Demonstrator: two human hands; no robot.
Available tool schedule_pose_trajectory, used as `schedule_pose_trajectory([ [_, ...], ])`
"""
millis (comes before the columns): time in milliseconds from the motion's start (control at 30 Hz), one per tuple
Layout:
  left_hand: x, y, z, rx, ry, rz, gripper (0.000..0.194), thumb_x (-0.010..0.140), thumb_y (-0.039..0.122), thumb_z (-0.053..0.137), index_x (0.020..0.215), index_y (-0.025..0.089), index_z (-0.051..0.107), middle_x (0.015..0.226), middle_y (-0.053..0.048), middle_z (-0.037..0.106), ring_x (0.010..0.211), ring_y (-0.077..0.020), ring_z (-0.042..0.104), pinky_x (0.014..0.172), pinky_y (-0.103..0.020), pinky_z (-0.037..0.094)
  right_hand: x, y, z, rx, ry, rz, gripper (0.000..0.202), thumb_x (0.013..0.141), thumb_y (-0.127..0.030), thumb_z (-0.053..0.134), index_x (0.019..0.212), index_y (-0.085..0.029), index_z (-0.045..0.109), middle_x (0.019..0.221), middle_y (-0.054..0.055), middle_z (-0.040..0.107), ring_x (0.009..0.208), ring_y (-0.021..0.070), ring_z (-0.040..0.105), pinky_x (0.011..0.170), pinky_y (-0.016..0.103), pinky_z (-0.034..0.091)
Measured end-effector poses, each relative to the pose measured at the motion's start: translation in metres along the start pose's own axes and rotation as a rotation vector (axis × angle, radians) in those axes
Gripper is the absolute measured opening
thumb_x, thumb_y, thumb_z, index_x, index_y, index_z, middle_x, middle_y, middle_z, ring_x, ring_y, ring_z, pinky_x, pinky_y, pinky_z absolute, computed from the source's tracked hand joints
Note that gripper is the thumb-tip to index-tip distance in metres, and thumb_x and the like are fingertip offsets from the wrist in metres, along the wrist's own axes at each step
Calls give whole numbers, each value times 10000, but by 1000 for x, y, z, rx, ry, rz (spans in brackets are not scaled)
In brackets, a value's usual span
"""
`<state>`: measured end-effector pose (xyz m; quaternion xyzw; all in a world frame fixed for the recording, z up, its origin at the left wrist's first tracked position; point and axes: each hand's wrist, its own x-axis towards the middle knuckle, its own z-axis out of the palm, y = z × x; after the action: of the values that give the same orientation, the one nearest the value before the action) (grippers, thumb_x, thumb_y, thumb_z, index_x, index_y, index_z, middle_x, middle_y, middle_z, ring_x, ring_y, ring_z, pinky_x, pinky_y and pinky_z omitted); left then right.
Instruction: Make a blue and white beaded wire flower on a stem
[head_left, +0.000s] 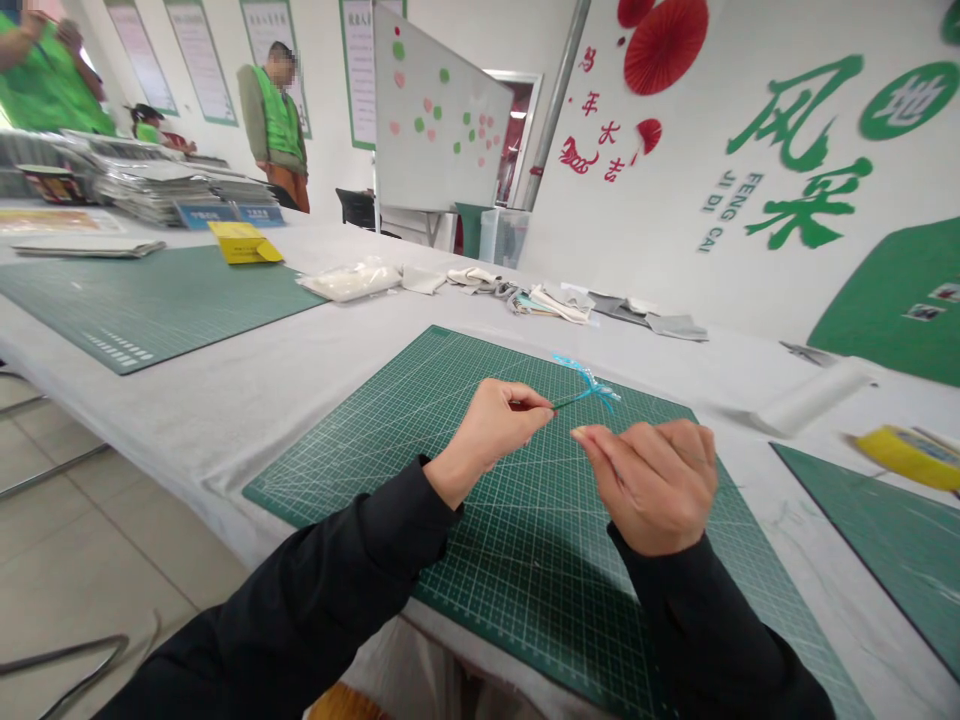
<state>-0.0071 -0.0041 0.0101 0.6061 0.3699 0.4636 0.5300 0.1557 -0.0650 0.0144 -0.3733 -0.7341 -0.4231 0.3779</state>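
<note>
Above the green cutting mat [360, 460], my left hand [499, 425] is closed in a pinch on the thin green stem of a blue artificial flower sprig [589, 385]. Its narrow blue strands, with whitish bits among them, fan out to the right, away from my fingertips. My right hand [656, 480] is beside it, lower and to the right, thumb and forefinger pressed together and the other fingers curled. The two hands are a small gap apart. Whether something fine, such as a thread, lies in the right pinch is too small to make out.
A second mat [150, 300] with a yellow box [244, 243] lies left; another mat [885, 540] lies right, near a yellow roll [911, 455]. Behind are a plastic packet [352, 280], cloth scraps [555, 303] and a white roll [814, 395]. People in green vests are beyond the table.
</note>
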Motion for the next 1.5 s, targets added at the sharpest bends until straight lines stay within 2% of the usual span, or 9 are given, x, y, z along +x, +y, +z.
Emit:
schedule_pose_trajectory([
  [233, -5, -2, -3, 593, -110, 303, 172, 693, 83, 539, 606, 133, 679, 637, -35, 614, 606, -131, 523, 598, -271, 395, 8, -4, -4, -38, -85, -172, 115, 766, -147, 717, 686, -209, 662, 534, -13, 546, 648, 157, 383, 655, 338, 295],
  [367, -9, -3, -6, 799, -258, 339, 180, 657, 55, 519, 575, 125, 663, 635, -56, 618, 604, -150, 521, 566, -282, 367, 7, 1, -3, 69, -227, -182, 136, 821, -179, 665, 687, -201, 670, 556, -2, 531, 681, 164, 387, 674, 342, 291],
  [467, -10, -2, -8, 830, -493, 335, 197, 638, 26, 520, 614, 118, 693, 635, -54, 632, 603, -148, 540, 566, -273, 379, 4, 11, -2, 285, -421, -47, 185, 872, -245, 614, 716, -207, 706, 581, 9, 523, 699, 163, 390, 663, 339, 276],
  [600, -10, 2, -9, 613, -789, 288, 210, 668, 2, 548, 695, 114, 724, 692, -25, 650, 615, -104, 561, 595, -221, 416, -5, 29, 0, 719, -686, 218, 243, 860, -382, 620, 707, -240, 744, 564, 2, 482, 665, 149, 395, 641, 316, 317],
  [733, -8, 5, -12, 287, -953, 175, 113, 709, 56, 630, 710, 122, 721, 697, -2, 637, 591, -73, 544, 581, -195, 425, -10, 34, 5, 1048, -755, 523, 296, 781, -487, 674, 648, -232, 747, 505, -9, 414, 618, 145, 392, 567, 302, 333],
  [833, -7, 7, -15, 122, -964, 86, 66, 719, 112, 669, 736, 124, 731, 710, -14, 643, 590, -79, 541, 555, -210, 411, -11, 31, 7, 1155, -688, 704, 291, 725, -492, 722, 617, -223, 744, 529, -2, 444, 592, 136, 400, 539, 302, 329],
  [967, -7, 8, -17, -44, -915, 62, 91, 729, 167, 696, 787, 111, 740, 668, -6, 599, 508, -62, 468, 477, -223, 349, -15, 27, 9, 1201, -544, 819, 208, 703, -421, 755, 636, -224, 746, 581, 7, 497, 594, 131, 421, 544, 304, 331],
  [1200, -8, 9, -16, -177, -802, 81, 56, 723, 157, 712, 757, 116, 730, 719, 0, 605, 472, -32, 432, 445, -216, 334, -20, 25, 10, 1137, -403, 952, 181, 721, -369, 744, 622, -220, 718, 580, -25, 375, 566, 106, 331, 520, 292, 240],
  [1500, -8, 11, -18, -199, -709, 66, 87, 710, 195, 731, 750, 119, 724, 726, -19, 629, 465, -29, 427, 452, -212, 339, -24, 27, 15, 1113, -363, 919, 138, 712, -300, 763, 618, -215, 709, 623, -13, 472, 611, 115, 409, 562, 296, 298],
])
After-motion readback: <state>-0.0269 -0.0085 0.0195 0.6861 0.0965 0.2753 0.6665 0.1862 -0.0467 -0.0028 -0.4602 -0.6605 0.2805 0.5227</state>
